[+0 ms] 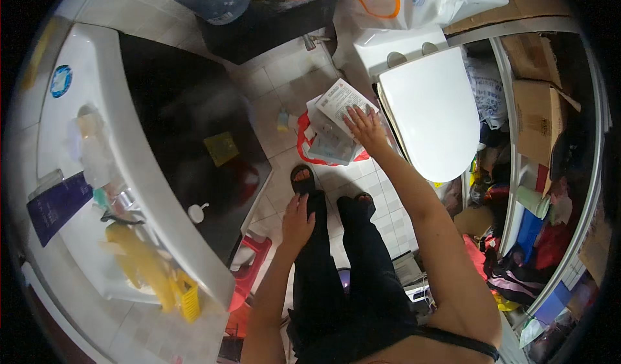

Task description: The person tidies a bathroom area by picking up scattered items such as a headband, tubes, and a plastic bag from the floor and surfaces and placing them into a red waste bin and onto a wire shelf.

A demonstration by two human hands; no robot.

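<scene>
White printed rectangular package (337, 99) lies beneath my right hand (366, 129), fingers apart, overlapping a red plastic bag (303, 145); light, even pressure should steady it; my left hand (297, 223) hangs open.

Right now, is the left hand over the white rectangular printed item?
No, the left hand is at the black trouser leg; the right hand overlaps the printed item.

Right hand (366, 130) on printed white packaging (339, 99) beside toilet (432, 115) (left hand (297, 224) by black trousers (370, 260))
</scene>
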